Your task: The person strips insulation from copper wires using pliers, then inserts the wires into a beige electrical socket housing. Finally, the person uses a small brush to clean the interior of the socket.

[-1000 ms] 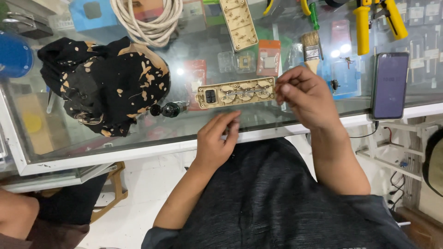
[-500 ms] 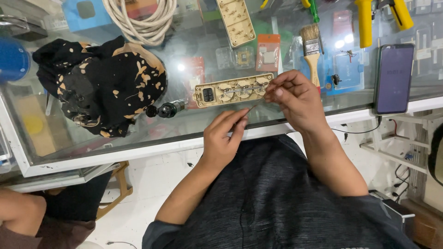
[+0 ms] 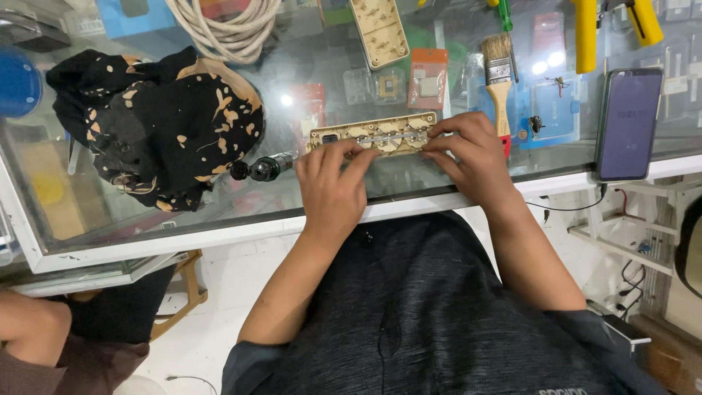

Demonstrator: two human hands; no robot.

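Beige plastic, that's what both hands are on: an opened power strip base [image 3: 374,134] lying flat on the glass counter [image 3: 183,212], its socket wells and a metal strip along its length facing up. The left hand [image 3: 333,186] comes in from the near edge, fingers fairly close together and pressed down on the strip's left half. The right hand [image 3: 468,157] covers the right end, fingers curled over it and pinching at the metal strip; whether anything small sits between those fingertips I cannot tell.

Just left of the strip a dark green screwdriver handle [image 3: 265,167] lies on the glass, its end near the left hand's knuckles. Beyond that, a black cloth with tan splashes [image 3: 157,124] is heaped on the counter. Past the strip, toward the far side, lies a second beige strip cover [image 3: 378,31], and beside it a coil of white cable [image 3: 227,29]. A paintbrush with a wooden handle [image 3: 499,77] lies just beside the right hand, bristles pointing away. Off to the right, well apart, a phone [image 3: 629,124] with a dark screen rests near the counter's white edge. Yellow-handled pliers [image 3: 610,25] lie at the far right corner.
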